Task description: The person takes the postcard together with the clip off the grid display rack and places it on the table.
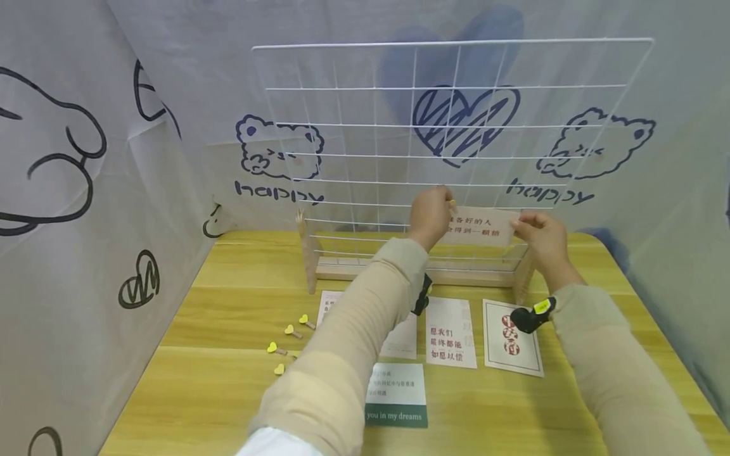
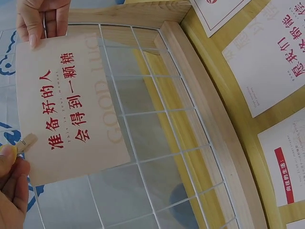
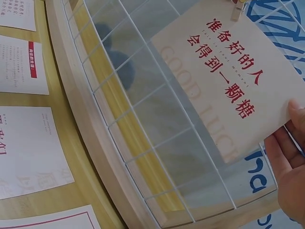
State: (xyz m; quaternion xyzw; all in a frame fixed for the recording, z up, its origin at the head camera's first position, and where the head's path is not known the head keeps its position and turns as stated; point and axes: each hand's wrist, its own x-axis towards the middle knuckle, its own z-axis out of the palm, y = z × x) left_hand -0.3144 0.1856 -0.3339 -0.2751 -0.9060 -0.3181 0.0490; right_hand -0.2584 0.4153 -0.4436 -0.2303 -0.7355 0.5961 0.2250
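A pale card (image 1: 479, 228) with red Chinese writing is held against the lower part of a white wire grid (image 1: 365, 45). At the card's upper left, my left hand (image 1: 430, 216) pinches a small wooden clothespin (image 2: 28, 141) with a yellow end. The clothespin's jaws overlap the card's top edge in the left wrist view. My right hand (image 1: 546, 244) pinches the card's right end between thumb and fingers, the thumb on its front. Faint "GOOD LUCK" lettering runs along the card's lower edge.
The grid stands in a wooden base (image 1: 473, 277) on a wood-grain table (image 1: 194, 380). Several cards lie in front, including a red-framed card (image 1: 527, 354) and a green-and-white card (image 1: 396, 415). Left of my left arm lie several yellow-heart clothespins (image 1: 274, 348). A printed cloth (image 1: 188, 82) hangs behind.
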